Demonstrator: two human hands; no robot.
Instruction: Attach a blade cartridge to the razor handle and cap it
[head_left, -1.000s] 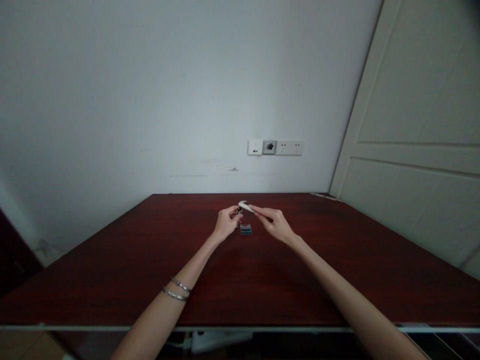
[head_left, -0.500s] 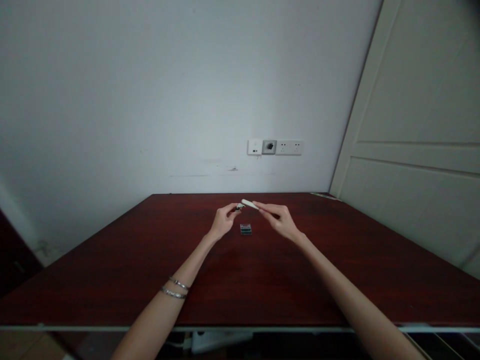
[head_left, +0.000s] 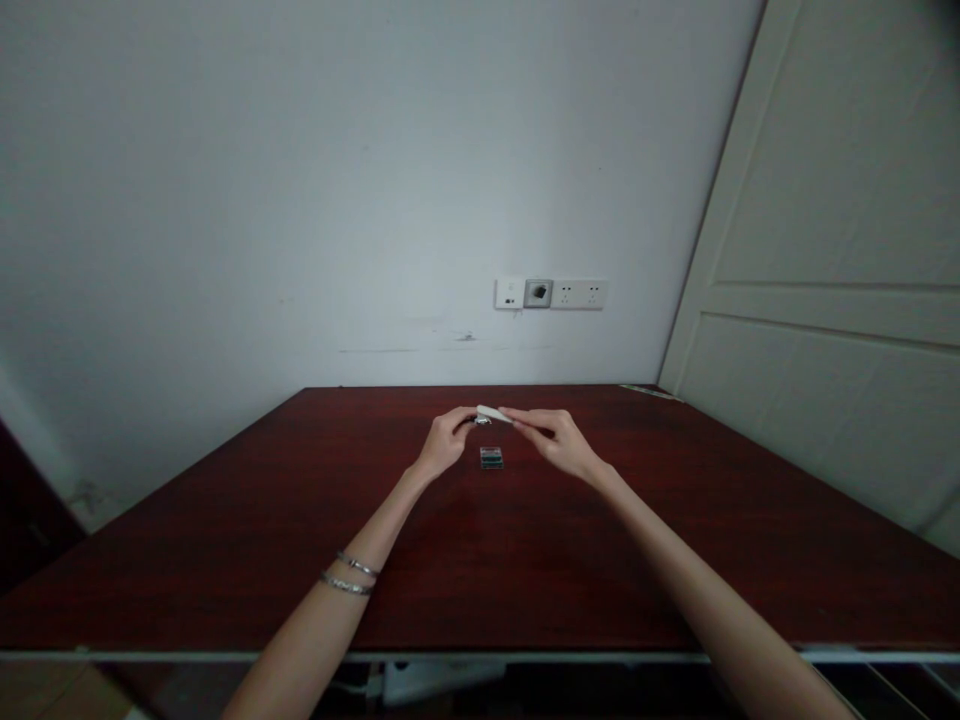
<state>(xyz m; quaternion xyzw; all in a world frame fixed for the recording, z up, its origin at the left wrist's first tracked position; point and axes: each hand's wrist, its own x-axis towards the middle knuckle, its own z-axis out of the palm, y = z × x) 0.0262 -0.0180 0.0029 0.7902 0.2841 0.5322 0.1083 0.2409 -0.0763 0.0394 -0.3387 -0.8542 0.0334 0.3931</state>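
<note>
My left hand (head_left: 444, 440) is closed, its thumb and fingers pinching a small shiny black-and-silver piece (head_left: 481, 421). My right hand (head_left: 559, 440) grips the near end of a slim white piece (head_left: 493, 413) between thumb and fingertips. The white piece lies tilted over the top of the shiny one, and from here they look in contact. Both hands are raised above the dark red table (head_left: 300, 520). Below and between them, a small clear box (head_left: 491, 458) with something dark in it rests on the tabletop.
A pale wall with a row of sockets (head_left: 577, 294) stands behind the table's far edge. To the right is a cream panelled door (head_left: 825, 250). Under the near table edge, a white object (head_left: 442, 682) shows on a dark shelf.
My right hand has shifted slightly left and down, bringing the white piece over the shiny piece. My left hand is almost still, and the clear box has not moved.
</note>
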